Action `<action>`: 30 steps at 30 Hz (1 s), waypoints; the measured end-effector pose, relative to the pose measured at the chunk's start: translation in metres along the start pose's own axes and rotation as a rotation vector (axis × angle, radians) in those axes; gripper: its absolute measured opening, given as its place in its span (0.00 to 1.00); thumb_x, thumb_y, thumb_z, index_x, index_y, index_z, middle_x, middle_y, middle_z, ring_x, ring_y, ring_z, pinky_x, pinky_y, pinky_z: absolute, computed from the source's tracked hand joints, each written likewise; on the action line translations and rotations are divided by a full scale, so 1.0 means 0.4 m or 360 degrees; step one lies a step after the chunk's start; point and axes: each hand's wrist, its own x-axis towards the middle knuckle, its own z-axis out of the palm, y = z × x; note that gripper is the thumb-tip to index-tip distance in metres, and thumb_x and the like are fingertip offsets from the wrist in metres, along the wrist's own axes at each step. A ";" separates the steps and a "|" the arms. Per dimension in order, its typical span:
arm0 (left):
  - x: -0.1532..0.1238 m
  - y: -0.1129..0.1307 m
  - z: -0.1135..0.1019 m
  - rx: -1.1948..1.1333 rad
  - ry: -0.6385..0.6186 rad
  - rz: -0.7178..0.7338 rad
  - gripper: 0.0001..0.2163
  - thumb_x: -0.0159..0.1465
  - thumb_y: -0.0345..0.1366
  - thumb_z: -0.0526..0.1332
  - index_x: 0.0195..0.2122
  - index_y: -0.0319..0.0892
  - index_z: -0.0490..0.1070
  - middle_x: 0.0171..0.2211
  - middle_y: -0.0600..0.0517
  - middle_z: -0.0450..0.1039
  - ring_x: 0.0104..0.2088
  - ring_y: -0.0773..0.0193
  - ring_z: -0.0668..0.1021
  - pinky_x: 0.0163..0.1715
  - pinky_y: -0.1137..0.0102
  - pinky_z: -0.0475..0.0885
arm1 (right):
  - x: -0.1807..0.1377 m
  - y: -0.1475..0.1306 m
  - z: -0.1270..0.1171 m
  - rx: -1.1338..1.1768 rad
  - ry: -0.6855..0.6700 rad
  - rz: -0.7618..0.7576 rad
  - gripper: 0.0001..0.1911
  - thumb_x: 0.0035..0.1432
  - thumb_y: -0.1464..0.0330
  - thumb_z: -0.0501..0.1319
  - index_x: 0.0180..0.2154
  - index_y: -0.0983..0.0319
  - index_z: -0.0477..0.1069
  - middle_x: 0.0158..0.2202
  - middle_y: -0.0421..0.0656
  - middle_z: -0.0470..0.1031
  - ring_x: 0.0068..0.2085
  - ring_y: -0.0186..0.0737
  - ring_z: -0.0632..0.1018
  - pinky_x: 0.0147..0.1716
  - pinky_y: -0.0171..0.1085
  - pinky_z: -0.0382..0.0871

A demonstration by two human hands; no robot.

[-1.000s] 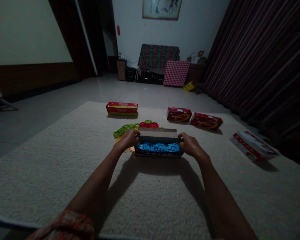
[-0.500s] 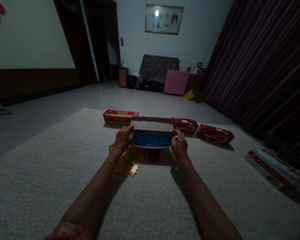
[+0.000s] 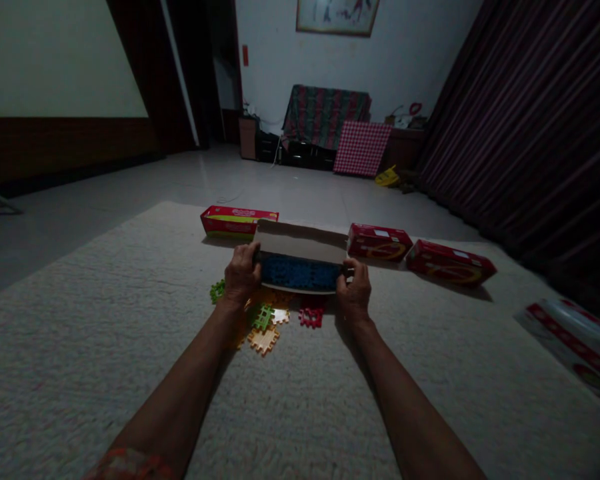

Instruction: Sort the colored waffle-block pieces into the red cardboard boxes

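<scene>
An open cardboard box (image 3: 303, 241) full of blue plastic pieces (image 3: 300, 273) is held above a cream rug (image 3: 80, 313), its flap raised at the back. My left hand (image 3: 241, 275) grips its left end and my right hand (image 3: 354, 291) grips its right end, both closed on the box. Below the box lie loose interlocking pieces: green (image 3: 263, 316), orange (image 3: 263, 340), red (image 3: 311, 317) and another green one (image 3: 217, 291) at the left.
Three shut red boxes lie on the rug behind: one at the left (image 3: 239, 221), two at the right (image 3: 379, 241) (image 3: 449, 262). A red and white box (image 3: 575, 343) lies at the far right. Striped curtains (image 3: 535, 120) line the right side; a covered cabinet (image 3: 326, 123) stands at the far wall.
Both hands lifted the box off the rug and carried it away from me, over the loose pieces. The pieces that lay behind it now show beneath it.
</scene>
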 end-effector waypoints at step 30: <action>-0.001 0.014 0.004 -0.0222 0.0895 0.0455 0.10 0.68 0.29 0.55 0.47 0.44 0.72 0.41 0.47 0.72 0.43 0.61 0.76 0.38 0.68 0.74 | 0.009 0.008 0.034 0.0526 0.0528 0.0299 0.16 0.49 0.61 0.60 0.40 0.60 0.66 0.34 0.41 0.72 0.33 0.37 0.73 0.33 0.37 0.69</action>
